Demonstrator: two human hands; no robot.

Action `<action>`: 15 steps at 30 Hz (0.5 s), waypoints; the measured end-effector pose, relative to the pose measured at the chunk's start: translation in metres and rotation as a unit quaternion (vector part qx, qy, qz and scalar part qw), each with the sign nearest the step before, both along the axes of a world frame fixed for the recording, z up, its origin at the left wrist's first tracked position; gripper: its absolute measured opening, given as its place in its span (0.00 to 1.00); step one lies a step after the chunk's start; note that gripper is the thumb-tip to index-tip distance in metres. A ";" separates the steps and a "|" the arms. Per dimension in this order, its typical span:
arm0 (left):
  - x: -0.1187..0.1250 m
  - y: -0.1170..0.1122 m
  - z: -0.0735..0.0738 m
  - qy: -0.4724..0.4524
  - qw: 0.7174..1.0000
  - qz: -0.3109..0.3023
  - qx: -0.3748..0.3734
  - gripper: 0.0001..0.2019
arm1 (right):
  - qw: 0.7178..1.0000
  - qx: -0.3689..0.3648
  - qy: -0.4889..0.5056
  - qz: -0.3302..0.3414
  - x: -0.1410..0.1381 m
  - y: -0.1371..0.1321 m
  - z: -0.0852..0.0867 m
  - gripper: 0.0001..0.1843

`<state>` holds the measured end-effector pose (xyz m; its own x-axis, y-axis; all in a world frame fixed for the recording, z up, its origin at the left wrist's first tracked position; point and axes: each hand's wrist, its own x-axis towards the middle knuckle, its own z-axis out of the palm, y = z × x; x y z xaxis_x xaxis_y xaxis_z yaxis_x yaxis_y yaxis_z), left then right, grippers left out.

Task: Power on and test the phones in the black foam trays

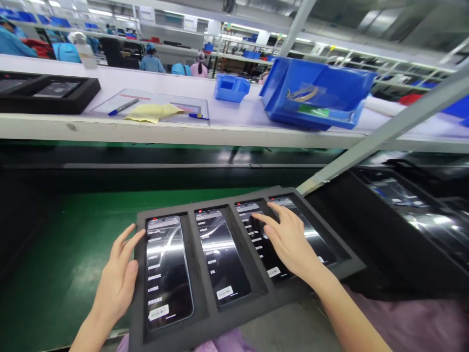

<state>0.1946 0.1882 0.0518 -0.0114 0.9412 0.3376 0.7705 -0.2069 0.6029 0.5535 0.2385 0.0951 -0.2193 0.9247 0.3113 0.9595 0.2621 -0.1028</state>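
A dark grey foam tray [200,322] lies in front of me with several phones set side by side in its slots, screens lit with menu text. My left hand [119,278] rests flat against the tray's left edge, fingers stretched out, beside the leftmost phone [166,269]. My right hand [289,239] hovers open over the two right-hand phones, its forefinger reaching onto the third phone [252,220]. The second phone [222,256] lies untouched between the hands. The fourth phone [315,234] is partly hidden by my right hand.
The tray sits on a green conveyor belt [66,244]. A second black tray of phones [410,210] lies to the right. The white shelf [220,129] above carries blue bins [315,93], yellow cloth [152,112], pens and a black tray [47,93]. A metal post [384,129] slants across. People work in the distance.
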 end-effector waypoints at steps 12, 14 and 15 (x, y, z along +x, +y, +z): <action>0.014 -0.005 0.013 -0.040 0.995 0.057 -0.068 0.19 | 0.988 0.022 0.026 -0.149 0.073 0.011 -0.001 0.29; 0.011 -0.005 0.010 -0.035 0.996 0.053 -0.058 0.18 | 0.988 -0.001 0.035 -0.150 0.084 0.016 -0.005 0.29; 0.009 -0.005 0.008 -0.032 0.997 0.047 -0.051 0.19 | 0.988 -0.009 0.039 -0.146 0.087 0.018 -0.006 0.29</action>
